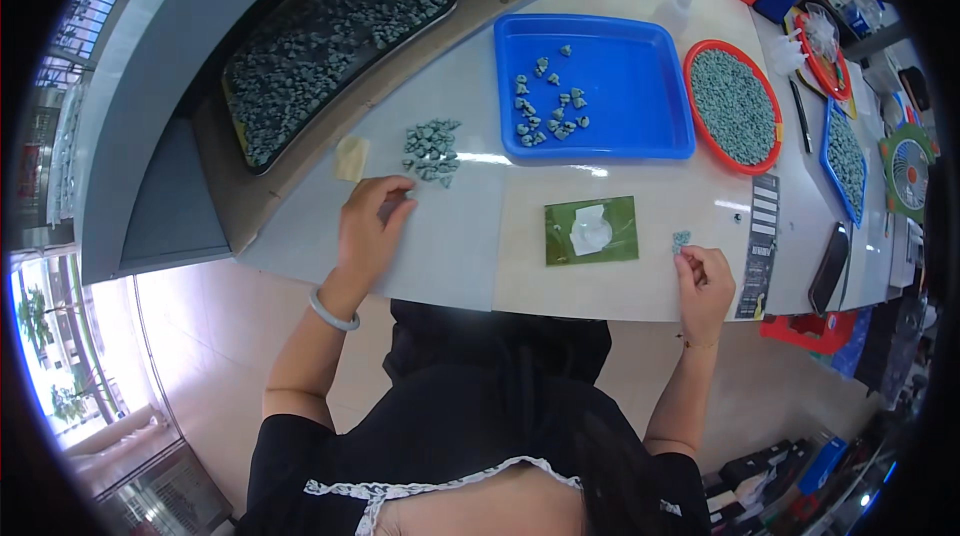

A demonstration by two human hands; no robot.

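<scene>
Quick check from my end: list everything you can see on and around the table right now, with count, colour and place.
Loose pile of small pieces: one pile, grey-green, table left of centre.
Blue tray: one, holding scattered grey-green pieces, table centre.
Round red tray: one, filled with grey-green pieces, right of the blue tray.
Dark tray: one, black, heaped with grey pieces, upper left.
Green card: one, with a white patch, near table edge.
Small beige scrap: one, left of the pile.
Squeeze bottle: one, clear, behind the blue tray.
Dark phone-like slab: one, far right.
Left hand: fingers at the pile's edge, bangle on wrist.
Right hand: fingers pinching one small grey-green piece.
</scene>
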